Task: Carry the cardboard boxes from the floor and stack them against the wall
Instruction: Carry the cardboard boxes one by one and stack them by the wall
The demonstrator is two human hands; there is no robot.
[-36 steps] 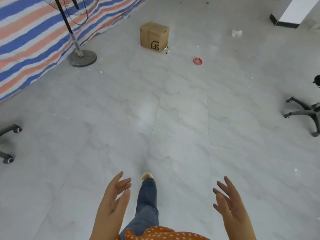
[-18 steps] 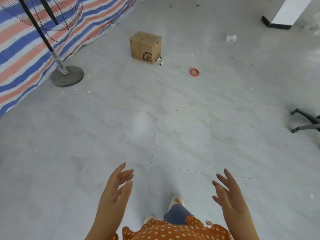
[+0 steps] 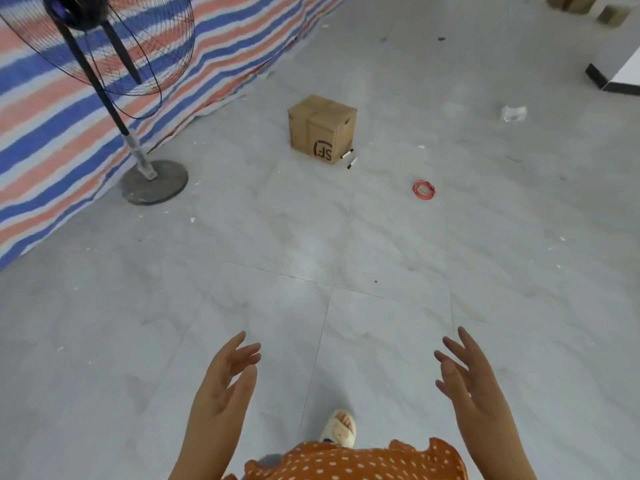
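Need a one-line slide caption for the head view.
Both hands, left and right, open and empty, facing a taped cardboard box on the tiled floor beside a standing fan.

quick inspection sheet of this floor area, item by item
surface: pale grey tiled floor, scattered with small white scraps
job's things: one closed cardboard box standing on the floor ahead, untouched; more boxes at the far top right, partly cut off
clutter: two markers beside the box; crumpled white scrap further right
grippers: left hand and right hand raised in front, fingers straight, holding nothing
cables: red wire coil on the floor right of the box
surroundings: standing fan on a round base, striped tarp along the left, white wall corner at right
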